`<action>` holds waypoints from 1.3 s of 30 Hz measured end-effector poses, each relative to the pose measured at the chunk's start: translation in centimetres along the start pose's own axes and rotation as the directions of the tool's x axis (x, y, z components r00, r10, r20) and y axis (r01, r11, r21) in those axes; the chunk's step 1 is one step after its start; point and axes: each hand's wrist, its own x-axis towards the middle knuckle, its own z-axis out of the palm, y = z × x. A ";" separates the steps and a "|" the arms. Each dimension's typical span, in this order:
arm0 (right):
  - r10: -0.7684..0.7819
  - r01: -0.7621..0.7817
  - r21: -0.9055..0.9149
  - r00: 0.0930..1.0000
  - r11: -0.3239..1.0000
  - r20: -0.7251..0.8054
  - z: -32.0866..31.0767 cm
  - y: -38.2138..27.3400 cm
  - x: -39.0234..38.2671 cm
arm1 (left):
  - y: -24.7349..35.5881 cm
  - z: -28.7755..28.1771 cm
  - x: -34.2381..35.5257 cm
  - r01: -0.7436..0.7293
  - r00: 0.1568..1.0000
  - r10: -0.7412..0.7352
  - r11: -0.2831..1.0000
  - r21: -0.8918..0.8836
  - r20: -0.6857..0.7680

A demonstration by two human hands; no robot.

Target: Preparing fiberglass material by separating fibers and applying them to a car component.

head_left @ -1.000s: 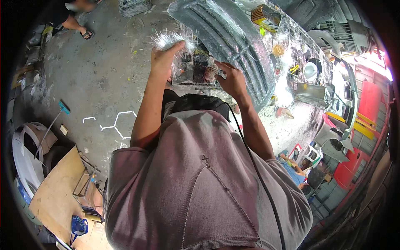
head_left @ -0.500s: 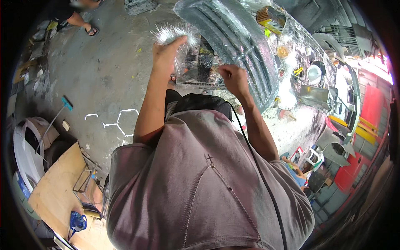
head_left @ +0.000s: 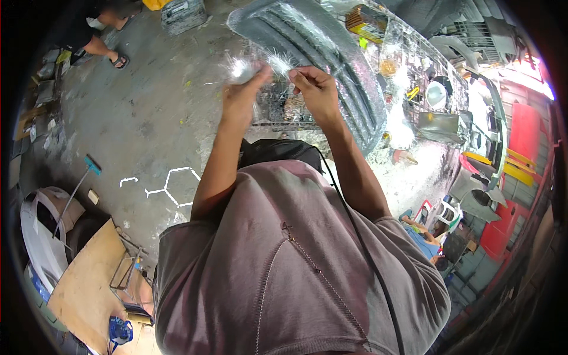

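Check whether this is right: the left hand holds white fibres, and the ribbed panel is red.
Only the colour is wrong: in the head view the ribbed panel is grey. The left hand does hold the white fibres.

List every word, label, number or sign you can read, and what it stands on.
Small blue bag with pale lettering: lettering shows, but I won't copy it out.
Yellow-and-dark rectangular box: markings too small and blurred to read.
White angular lines on the grey floor: no readable word.
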 end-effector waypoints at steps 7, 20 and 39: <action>-0.078 0.030 -0.162 0.950 0.986 -0.301 -10.1 6.8 4.8 | -0.9 -10.6 1.6 0.003 0.947 -0.050 0.989 -0.146 -0.319; -0.384 -0.147 -0.726 0.769 0.672 -0.511 -10.5 10.1 9.9 | -3.6 -17.3 -3.2 0.087 0.891 -0.120 0.992 -0.094 -0.438; -0.489 0.052 -0.879 0.846 0.473 -0.213 -7.0 7.4 8.3 | -4.2 -18.0 -4.5 0.004 0.931 0.047 0.990 0.141 -0.362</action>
